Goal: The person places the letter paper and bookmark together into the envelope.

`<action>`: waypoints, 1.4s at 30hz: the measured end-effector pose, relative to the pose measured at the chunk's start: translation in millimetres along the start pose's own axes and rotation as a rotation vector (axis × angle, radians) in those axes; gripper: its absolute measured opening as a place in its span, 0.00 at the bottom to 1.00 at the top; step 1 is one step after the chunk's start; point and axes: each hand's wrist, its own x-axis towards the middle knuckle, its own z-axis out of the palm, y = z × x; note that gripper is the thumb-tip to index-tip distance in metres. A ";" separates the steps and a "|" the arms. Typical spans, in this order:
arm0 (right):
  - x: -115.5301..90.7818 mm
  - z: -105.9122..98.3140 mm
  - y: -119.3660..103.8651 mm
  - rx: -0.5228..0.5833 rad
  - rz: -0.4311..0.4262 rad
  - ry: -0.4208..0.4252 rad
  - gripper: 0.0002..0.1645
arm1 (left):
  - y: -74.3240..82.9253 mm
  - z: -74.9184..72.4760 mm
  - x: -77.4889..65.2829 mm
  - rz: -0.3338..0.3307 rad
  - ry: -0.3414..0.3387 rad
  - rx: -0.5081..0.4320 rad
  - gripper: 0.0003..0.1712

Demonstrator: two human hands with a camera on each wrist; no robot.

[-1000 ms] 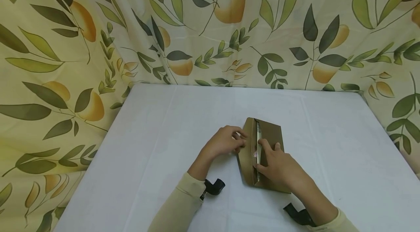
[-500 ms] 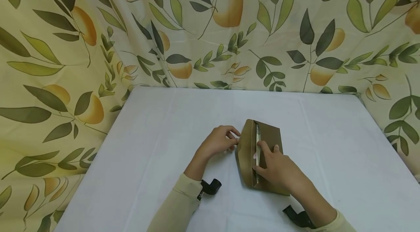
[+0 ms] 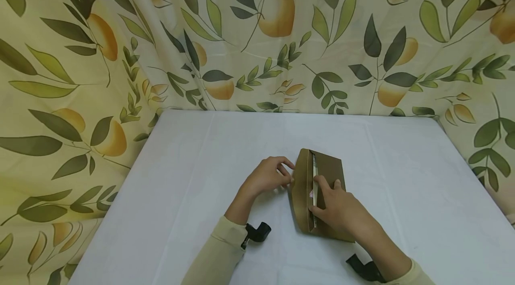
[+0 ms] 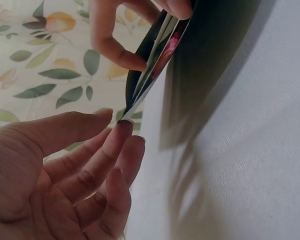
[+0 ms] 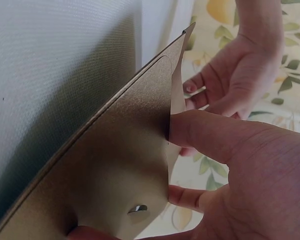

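Note:
A gold-brown envelope rests on the white table, its flap folded out to the left. Flat paper-like items, one with a pink patch, show in its mouth; their kind is unclear. My right hand holds the envelope at the mouth, with thumb and forefinger hooked over the front edge. Another finger presses on the front panel in the right wrist view, where a small slot shows. My left hand touches the flap's outer edge with loosely bent fingers; its thumb stands apart from that edge.
The table is covered by a white cloth. Behind it and along the left hangs a curtain printed with leaves and fruit. A black wrist mount sticks out from the left cuff, another from the right.
My left hand has drawn back a little to the left, from over the flap to its outer edge. The right hand keeps its hold on the envelope. The head view has shifted slightly.

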 end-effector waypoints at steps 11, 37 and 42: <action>-1.2 1.6 -0.8 -0.049 -0.013 -0.010 0.45 | -0.1 2.7 1.2 0.006 0.002 -0.001 0.16; -4.9 -5.0 2.4 -0.107 -0.028 -0.089 0.36 | 1.8 33.2 7.7 0.082 -0.053 -0.060 0.14; -6.1 -5.6 4.6 -0.068 -0.068 -0.107 0.31 | 2.4 39.4 8.5 0.134 -0.090 0.027 0.18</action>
